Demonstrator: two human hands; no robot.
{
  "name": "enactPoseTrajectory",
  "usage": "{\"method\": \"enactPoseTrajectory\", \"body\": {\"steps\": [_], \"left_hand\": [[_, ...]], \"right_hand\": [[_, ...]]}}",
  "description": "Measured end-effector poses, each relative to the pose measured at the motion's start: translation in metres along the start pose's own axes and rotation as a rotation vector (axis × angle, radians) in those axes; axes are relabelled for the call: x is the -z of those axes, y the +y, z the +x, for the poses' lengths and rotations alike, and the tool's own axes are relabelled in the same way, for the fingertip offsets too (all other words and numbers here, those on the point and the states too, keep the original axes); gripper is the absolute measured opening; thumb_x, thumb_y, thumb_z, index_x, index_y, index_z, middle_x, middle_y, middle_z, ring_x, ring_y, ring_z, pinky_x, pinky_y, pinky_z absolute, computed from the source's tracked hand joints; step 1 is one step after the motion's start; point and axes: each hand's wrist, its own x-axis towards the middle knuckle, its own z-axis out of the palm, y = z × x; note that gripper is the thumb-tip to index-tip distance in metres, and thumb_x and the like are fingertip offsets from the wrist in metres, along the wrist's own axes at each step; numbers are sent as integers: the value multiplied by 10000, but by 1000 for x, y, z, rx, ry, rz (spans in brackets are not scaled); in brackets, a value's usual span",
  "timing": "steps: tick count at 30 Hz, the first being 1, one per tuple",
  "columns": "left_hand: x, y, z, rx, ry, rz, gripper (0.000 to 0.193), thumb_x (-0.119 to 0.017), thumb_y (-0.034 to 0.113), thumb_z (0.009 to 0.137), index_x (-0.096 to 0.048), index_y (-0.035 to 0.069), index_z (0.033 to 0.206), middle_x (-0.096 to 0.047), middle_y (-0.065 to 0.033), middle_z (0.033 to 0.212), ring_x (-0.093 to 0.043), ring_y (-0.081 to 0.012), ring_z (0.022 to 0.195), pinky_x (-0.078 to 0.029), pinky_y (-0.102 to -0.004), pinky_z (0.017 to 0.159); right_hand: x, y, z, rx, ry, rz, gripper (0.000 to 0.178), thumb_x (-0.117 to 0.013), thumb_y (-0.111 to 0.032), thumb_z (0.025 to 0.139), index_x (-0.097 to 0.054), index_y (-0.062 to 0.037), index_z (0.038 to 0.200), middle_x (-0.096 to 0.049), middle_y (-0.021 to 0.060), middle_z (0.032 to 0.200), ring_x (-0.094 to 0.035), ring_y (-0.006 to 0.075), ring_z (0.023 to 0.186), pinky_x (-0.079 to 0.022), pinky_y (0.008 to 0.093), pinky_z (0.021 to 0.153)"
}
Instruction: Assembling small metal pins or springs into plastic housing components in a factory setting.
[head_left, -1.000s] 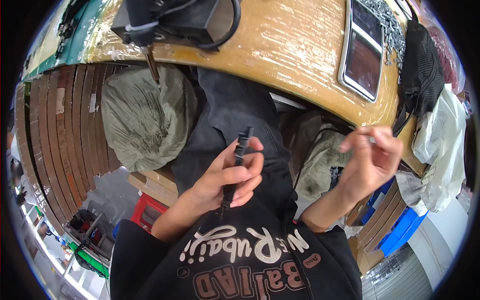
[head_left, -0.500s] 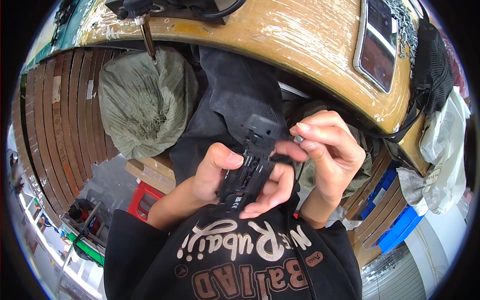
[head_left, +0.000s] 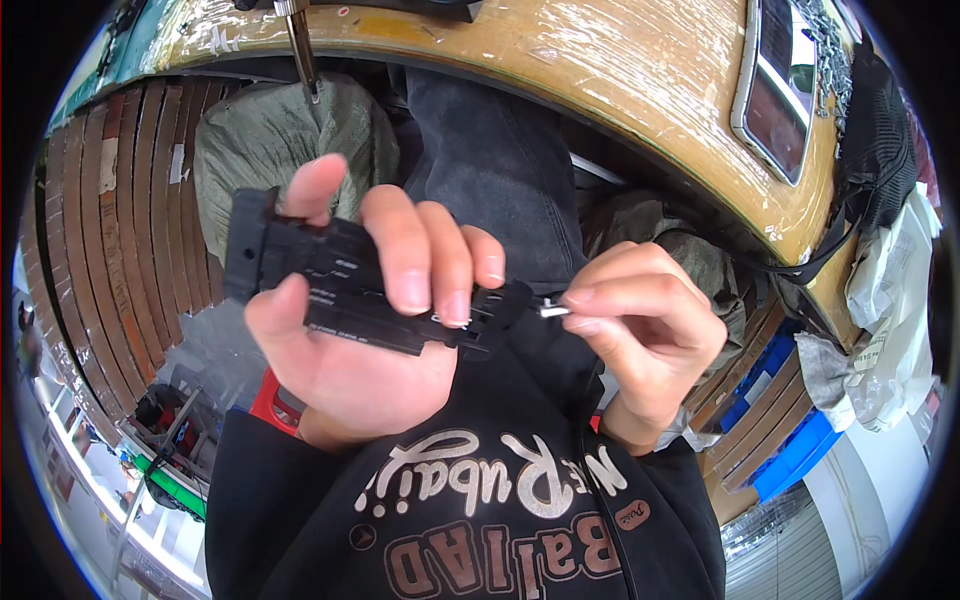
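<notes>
My left hand [head_left: 350, 375] is wrapped around a black plastic device housing [head_left: 345, 285] with small white print. The housing lies lengthwise across my lap, with a wide block at its left end and its narrower end toward my right hand. My fingers cover part of its upper side. Between thumb and fingertips, my right hand [head_left: 655, 325] pinches a small silvery metal screw or pin [head_left: 551, 311]. Its tip points at the right end of the housing, with a slight gap that is hard to judge. Blur hides the housing's finer details.
Ahead is a film-covered wooden workbench [head_left: 600, 65]. On it lie a phone-like tablet [head_left: 778, 95] and a heap of screws [head_left: 832, 65]. A driver shaft [head_left: 300, 50] hangs over the front edge at left. Below are a green sack [head_left: 235, 150] and stacked cardboard [head_left: 130, 230].
The housing has turned from upright to lengthwise and shifted left, its wide block now at the left. My right hand still pinches the metal piece, now lower and beside the housing's other end.
</notes>
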Motion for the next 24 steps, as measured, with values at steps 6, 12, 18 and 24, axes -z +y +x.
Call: {"method": "enactPoseTrajectory", "body": {"steps": [6, 12, 18, 24], "left_hand": [[-13, 3, 3, -124, -7, 52, 214, -388, 288, 855, -427, 97, 943, -396, -1, 571, -347, -116, 434, -342, -268, 496], [-9, 0, -1, -223, -134, 76, 222, -339, 300, 883, -406, 93, 922, -455, -38, 596, -394, -141, 457, -361, -281, 489], [-12, -1, -3, -284, -146, 68, 178, -336, 267, 881, -382, 95, 870, -457, -47, 583, -400, -141, 462, -374, -280, 472], [-13, -3, -3, -334, -184, 81, 153, -335, 223, 873, -388, 81, 850, -451, -46, 573, -392, -137, 453, -389, -279, 466]], "right_hand": [[-15, -3, -2, -130, -59, 94, 127, -671, 59, 663, -590, 20, 752, -593, 102, 731, -576, 162, 660, -451, 242, 591], [-16, -3, -5, -195, -48, 232, 122, -653, 80, 674, -573, 45, 759, -589, 114, 743, -562, 149, 665, -443, 239, 595], [-19, -8, -6, -303, -64, 360, 136, -643, 97, 674, -557, 52, 770, -579, 121, 745, -551, 149, 676, -439, 239, 596], [-27, -4, -12, -138, 40, 251, 158, -641, 106, 663, -542, 53, 774, -575, 124, 738, -551, 157, 656, -438, 232, 580]]}}
